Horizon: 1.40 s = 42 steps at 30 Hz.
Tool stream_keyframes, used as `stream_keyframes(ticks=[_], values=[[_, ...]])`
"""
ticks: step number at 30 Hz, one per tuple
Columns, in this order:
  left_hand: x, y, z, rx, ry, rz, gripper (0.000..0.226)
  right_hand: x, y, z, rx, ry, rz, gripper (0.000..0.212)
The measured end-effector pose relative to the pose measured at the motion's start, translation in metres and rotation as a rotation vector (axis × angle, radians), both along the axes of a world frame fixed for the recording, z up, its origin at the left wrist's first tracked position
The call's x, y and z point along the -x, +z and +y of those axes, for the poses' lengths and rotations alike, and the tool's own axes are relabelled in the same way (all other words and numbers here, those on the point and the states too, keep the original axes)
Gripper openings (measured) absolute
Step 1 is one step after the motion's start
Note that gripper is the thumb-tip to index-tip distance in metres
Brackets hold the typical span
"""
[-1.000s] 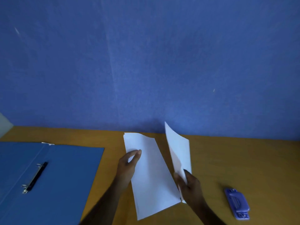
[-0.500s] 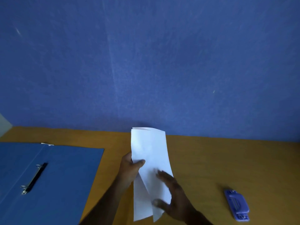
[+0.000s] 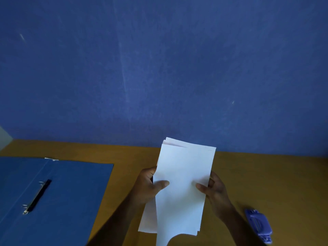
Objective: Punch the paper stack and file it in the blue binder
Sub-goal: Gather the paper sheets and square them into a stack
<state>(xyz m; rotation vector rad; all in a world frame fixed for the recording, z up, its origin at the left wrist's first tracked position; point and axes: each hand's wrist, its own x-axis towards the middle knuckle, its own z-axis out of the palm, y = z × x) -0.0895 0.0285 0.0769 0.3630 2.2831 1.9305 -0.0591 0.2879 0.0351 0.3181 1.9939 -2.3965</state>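
A white paper stack [image 3: 182, 176] is lifted off the wooden table, tilted up towards me, its sheets slightly uneven at the top. My left hand [image 3: 148, 186] grips its left edge, thumb on the front. My right hand [image 3: 213, 189] grips the right edge the same way. The blue binder [image 3: 71, 197] lies open flat at the left, with its black ring mechanism [image 3: 38, 196] showing two metal rings. A small purple hole punch [image 3: 258, 223] lies on the table at the lower right, just right of my right forearm.
The wooden table [image 3: 266, 180] runs up to a blue wall [image 3: 159, 68] right behind the paper. A pale object [image 3: 4, 137] shows at the far left edge.
The sheets that lay apart on the table have been gathered into one stack and lifted. My right hand went from flat on the paper to gripping its right edge.
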Motion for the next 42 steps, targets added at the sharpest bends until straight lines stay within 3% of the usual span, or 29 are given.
stream_keyframes(ticks=[3,5,7,11,14,19,23,27,33,38,42], values=[[-0.001,0.002,-0.001,-0.042,-0.008,0.044,0.053,-0.006,0.005,-0.007,0.034,-0.053,0.079,0.04],[0.0,0.002,-0.003,-0.025,-0.007,0.102,0.077,-0.008,0.01,-0.012,-0.033,-0.113,0.111,0.024],[0.0,0.002,-0.004,0.013,0.035,0.107,0.086,-0.009,0.014,-0.017,-0.149,-0.148,0.144,0.022],[0.0,0.002,-0.003,0.084,0.158,0.019,0.038,-0.011,0.021,-0.026,-0.43,-0.237,0.22,0.022],[0.001,0.003,-0.004,0.082,0.251,0.039,0.027,-0.013,0.03,-0.031,-0.534,-0.289,0.265,0.019],[-0.007,0.014,0.007,-0.021,0.401,0.074,0.033,-0.017,0.04,-0.038,-0.361,-0.276,0.257,0.023],[-0.012,0.017,0.011,-0.087,0.389,0.122,0.043,-0.019,0.047,-0.042,-0.222,-0.259,0.275,0.035],[-0.013,0.026,0.014,-0.137,0.365,0.14,0.052,-0.019,0.054,-0.043,-0.255,-0.224,0.273,0.039],[-0.012,0.039,0.016,-0.158,0.379,0.205,0.034,-0.017,0.069,-0.043,-0.247,-0.203,0.3,0.024],[-0.01,0.047,0.012,-0.233,0.349,0.233,0.041,-0.015,0.075,-0.039,-0.224,-0.21,0.364,0.028],[-0.009,0.049,0.011,-0.236,0.379,0.257,0.03,-0.012,0.078,-0.038,-0.34,-0.245,0.403,0.038]])
